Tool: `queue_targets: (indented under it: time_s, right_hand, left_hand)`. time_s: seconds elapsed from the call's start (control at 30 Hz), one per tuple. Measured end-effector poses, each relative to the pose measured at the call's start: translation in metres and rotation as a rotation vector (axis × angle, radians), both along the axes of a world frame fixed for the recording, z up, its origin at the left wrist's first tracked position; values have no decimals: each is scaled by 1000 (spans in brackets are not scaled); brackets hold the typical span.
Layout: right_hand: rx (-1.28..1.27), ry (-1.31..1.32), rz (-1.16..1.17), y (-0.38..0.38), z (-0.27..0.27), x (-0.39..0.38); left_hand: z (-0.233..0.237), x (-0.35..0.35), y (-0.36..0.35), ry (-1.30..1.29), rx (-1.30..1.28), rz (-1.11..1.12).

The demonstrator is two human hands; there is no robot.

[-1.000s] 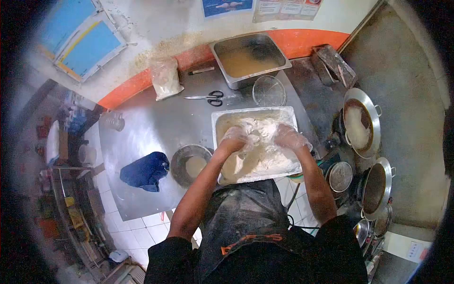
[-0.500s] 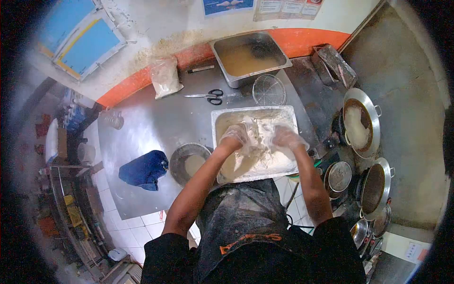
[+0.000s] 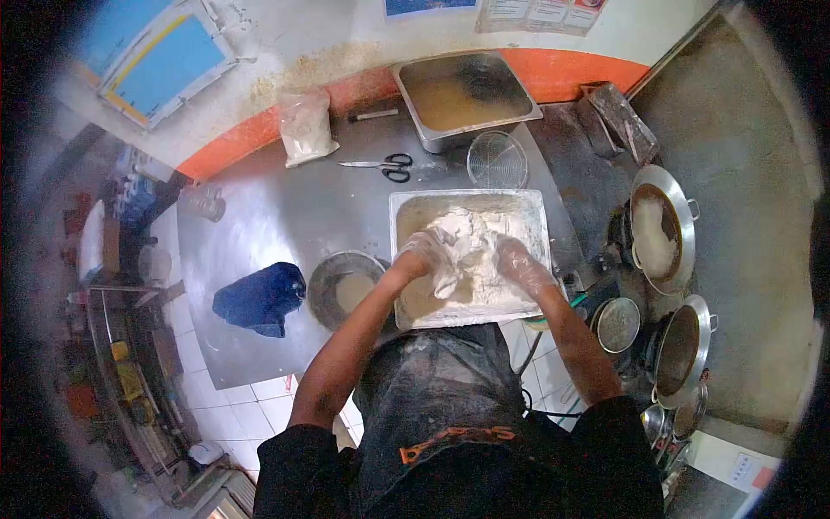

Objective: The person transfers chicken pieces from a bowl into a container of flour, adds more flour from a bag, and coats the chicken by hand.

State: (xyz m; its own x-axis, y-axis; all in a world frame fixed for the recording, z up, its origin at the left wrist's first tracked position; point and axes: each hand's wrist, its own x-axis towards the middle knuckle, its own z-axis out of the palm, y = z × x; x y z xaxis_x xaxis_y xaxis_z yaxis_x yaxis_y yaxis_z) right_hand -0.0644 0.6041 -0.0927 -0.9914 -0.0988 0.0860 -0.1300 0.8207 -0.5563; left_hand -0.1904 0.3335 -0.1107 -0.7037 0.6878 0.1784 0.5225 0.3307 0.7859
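Note:
A rectangular metal tray (image 3: 402, 208) holds white flour and floury pieces (image 3: 471, 255). My left hand (image 3: 428, 253), in a clear plastic glove, is at the left of the floury heap with its fingers curled round some coated pieces. On the other side of the heap, my right hand (image 3: 519, 264), also gloved, has its fingers closed against the floury mass. Flour partly hides the fingertips of both hands. Just left of the tray sits a metal bowl (image 3: 322, 290) with pale liquid in it.
Behind the tray are a round wire strainer (image 3: 497, 160), black-handled scissors (image 3: 380, 164), a bag of white powder (image 3: 307, 134) and a deep pan of cloudy liquid (image 3: 467, 99). A blue cloth (image 3: 259, 298) lies left. Woks (image 3: 661, 229) stand at the right.
Both hands have gathered the floury pieces into a heap between them, baring some of the tray's left part. The view has shifted slightly.

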Motion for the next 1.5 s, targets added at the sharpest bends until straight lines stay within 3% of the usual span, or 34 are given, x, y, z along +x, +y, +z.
queue_targets:
  time_s: [0.07,0.13,0.17,0.27,0.33,0.43,0.53,0.6,0.73,0.87,1.0,1.1,1.17,1.23,1.27,1.3,1.33,1.4,1.47,1.5]
  right_hand:
    - [-17,38,-59,-6,25,-2]
    - [-18,52,-84,-9,34,-5]
    - [-17,53,-81,-6,35,-12]
    - [204,-340,-113,17,11,-42]
    - [357,-598,-137,30,-20,-54]
    - [448,-567,-133,18,-113,-78]
    - [413,-514,-119,13,-147,-70]
    - [243,-476,-94,21,-149,-63]
    - [-82,-484,-60,43,-129,-37]
    - [-167,-492,-59,58,-94,-30]
    - [-115,-462,-80,57,-46,-40]
    - [348,-703,-113,30,19,-59]
    - [333,-665,-62,22,43,-60]
    - [297,-591,22,17,64,-57]
    - [279,-550,63,16,71,-58]
    - [260,-509,102,18,73,-59]
    - [260,-510,100,23,69,-62]
    - [302,-426,219,45,47,-73]
    - [384,-145,164,80,-47,-69]
    - [427,-8,123,97,-93,-68]
  left_hand:
    - [-11,0,8,-50,-77,25]
    - [-21,-3,18,315,-328,-104]
    - [-30,-9,22,315,-328,-101]
    - [-61,-15,29,373,-468,-204]
    - [-43,5,36,225,-426,54]
    - [-16,17,45,13,-344,441]
    - [-83,1,63,-486,-202,53]
    - [-86,3,68,-590,-102,44]
    - [-62,1,67,-575,-12,9]
    - [-55,-15,58,-396,-53,-85]
    - [-80,-34,55,-36,-187,-209]
    - [-102,-45,60,245,-285,-290]
    - [-90,-47,64,334,-290,-312]
    - [-41,-44,74,422,-506,-403]
    - [-38,-42,79,425,-504,-402]
    - [-34,-40,83,372,-436,-283]
    - [-30,-38,85,315,-367,-167]
    - [-6,-48,82,319,-317,-191]
    - [18,-48,69,321,-270,-214]
    - [22,-43,59,189,-136,-164]
